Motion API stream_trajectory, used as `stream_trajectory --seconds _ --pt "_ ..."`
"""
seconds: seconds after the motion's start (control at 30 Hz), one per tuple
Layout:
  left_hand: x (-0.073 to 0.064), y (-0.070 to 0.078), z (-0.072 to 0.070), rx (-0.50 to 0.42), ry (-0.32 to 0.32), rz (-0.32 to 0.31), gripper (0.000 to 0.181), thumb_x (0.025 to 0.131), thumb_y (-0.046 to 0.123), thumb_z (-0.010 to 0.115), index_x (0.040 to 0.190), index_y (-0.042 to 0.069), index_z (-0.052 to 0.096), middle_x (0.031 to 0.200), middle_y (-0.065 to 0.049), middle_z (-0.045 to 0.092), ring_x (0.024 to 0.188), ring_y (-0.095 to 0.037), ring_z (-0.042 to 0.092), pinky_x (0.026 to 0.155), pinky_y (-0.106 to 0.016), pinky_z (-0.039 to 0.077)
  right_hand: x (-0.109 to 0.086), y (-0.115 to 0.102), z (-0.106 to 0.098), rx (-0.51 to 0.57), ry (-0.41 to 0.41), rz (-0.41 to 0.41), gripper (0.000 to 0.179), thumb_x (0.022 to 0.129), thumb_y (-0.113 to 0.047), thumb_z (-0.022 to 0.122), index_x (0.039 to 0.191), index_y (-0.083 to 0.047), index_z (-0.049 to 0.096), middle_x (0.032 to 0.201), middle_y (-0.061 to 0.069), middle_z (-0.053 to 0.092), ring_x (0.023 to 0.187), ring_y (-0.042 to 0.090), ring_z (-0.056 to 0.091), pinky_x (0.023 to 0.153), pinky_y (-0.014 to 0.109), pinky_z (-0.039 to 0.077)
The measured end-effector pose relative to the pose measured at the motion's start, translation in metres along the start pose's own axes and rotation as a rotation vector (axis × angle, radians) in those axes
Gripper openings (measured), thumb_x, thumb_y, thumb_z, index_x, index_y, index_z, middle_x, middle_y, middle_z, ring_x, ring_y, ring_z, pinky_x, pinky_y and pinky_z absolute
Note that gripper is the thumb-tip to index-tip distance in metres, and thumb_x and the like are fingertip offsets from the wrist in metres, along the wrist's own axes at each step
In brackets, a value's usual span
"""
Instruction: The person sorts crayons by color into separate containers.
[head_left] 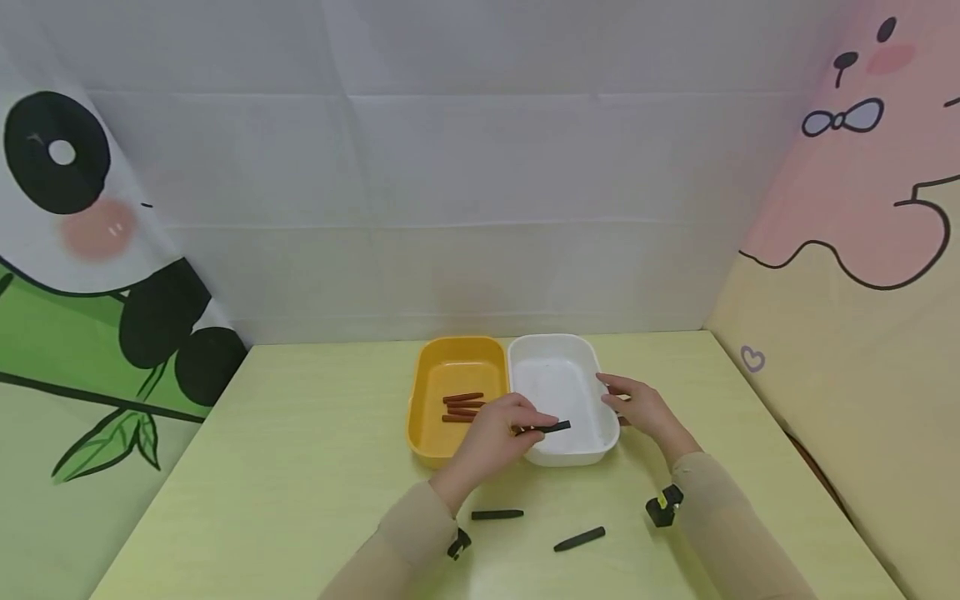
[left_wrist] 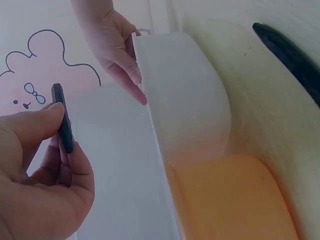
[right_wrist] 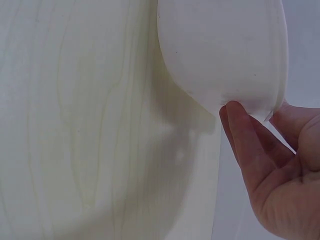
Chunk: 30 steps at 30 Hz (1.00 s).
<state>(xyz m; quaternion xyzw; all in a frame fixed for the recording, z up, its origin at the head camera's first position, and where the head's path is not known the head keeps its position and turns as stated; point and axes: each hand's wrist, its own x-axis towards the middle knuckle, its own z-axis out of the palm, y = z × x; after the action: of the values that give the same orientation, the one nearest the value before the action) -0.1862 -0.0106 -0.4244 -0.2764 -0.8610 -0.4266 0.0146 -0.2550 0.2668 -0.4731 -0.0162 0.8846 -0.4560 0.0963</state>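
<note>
My left hand (head_left: 504, 429) pinches a black crayon (head_left: 557, 427) between thumb and fingers over the white tray (head_left: 551, 358). In the left wrist view the crayon (left_wrist: 61, 120) is dark, slim and tapered, with the thumb on one side. My right hand (head_left: 637, 406) grips the white tray's right side. The right wrist view shows its fingers (right_wrist: 240, 125) against the outer wall of the tray (right_wrist: 225, 55) and its thumb at the rim. Two more black crayons, one left (head_left: 497, 514) and one right (head_left: 579, 539), lie on the table nearer me.
A yellow tray (head_left: 427, 367) stands directly left of the white one and holds several reddish-brown crayons (head_left: 462, 397). Both trays sit on the pale wooden table (head_left: 315, 467), towards its back edge. A grey-white cloth wall (head_left: 465, 167) rises behind, with printed panels on both sides.
</note>
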Motion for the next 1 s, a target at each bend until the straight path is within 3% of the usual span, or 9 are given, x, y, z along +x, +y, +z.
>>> stream_trajectory --seconds 0.23,0.43,0.67,0.87,1.0 --pt "0.025 -0.001 0.011 0.043 0.015 0.004 0.022 0.089 0.006 0.074 0.107 0.017 0.08 0.089 0.006 0.061 0.079 -0.011 0.053 0.067 -0.021 0.049 0.002 0.001 0.0 0.006 -0.003 0.003 0.048 0.102 -0.014 0.057 0.148 -0.007 0.046 0.137 0.026 0.049 0.113 0.036 0.057 0.083 0.039 0.059" --pt "0.044 -0.004 0.019 0.135 0.027 -0.029 0.021 0.089 0.006 0.074 0.106 0.017 0.08 0.088 0.004 0.062 0.079 -0.012 0.053 0.069 -0.021 0.048 0.002 0.002 0.001 0.017 -0.003 0.001 0.048 0.102 -0.014 0.057 0.148 -0.007 0.046 0.137 0.026 0.05 0.113 0.036 0.057 0.084 0.039 0.059" --pt "0.066 -0.015 0.031 0.232 0.048 -0.006 0.021 0.087 0.004 0.074 0.103 0.016 0.081 0.086 0.001 0.064 0.079 -0.015 0.055 0.071 -0.021 0.049 0.001 0.003 0.001 0.019 0.003 -0.004 0.048 0.102 -0.014 0.056 0.148 -0.007 0.046 0.137 0.025 0.05 0.112 0.035 0.058 0.083 0.039 0.059" --pt "0.077 -0.024 0.037 0.263 0.041 -0.068 0.02 0.087 0.005 0.075 0.103 0.017 0.081 0.086 0.002 0.063 0.079 -0.014 0.054 0.072 -0.022 0.049 0.001 0.002 0.001 0.02 0.002 0.003 0.048 0.102 -0.016 0.057 0.149 -0.008 0.046 0.137 0.025 0.05 0.112 0.035 0.058 0.084 0.039 0.059" --pt "0.08 -0.031 0.041 0.299 0.04 -0.069 0.02 0.087 0.006 0.076 0.102 0.019 0.081 0.086 0.002 0.064 0.078 -0.014 0.055 0.073 -0.023 0.049 0.001 0.002 0.001 0.014 0.003 0.005 0.048 0.102 -0.015 0.057 0.149 -0.008 0.046 0.138 0.025 0.05 0.112 0.035 0.058 0.084 0.039 0.059"
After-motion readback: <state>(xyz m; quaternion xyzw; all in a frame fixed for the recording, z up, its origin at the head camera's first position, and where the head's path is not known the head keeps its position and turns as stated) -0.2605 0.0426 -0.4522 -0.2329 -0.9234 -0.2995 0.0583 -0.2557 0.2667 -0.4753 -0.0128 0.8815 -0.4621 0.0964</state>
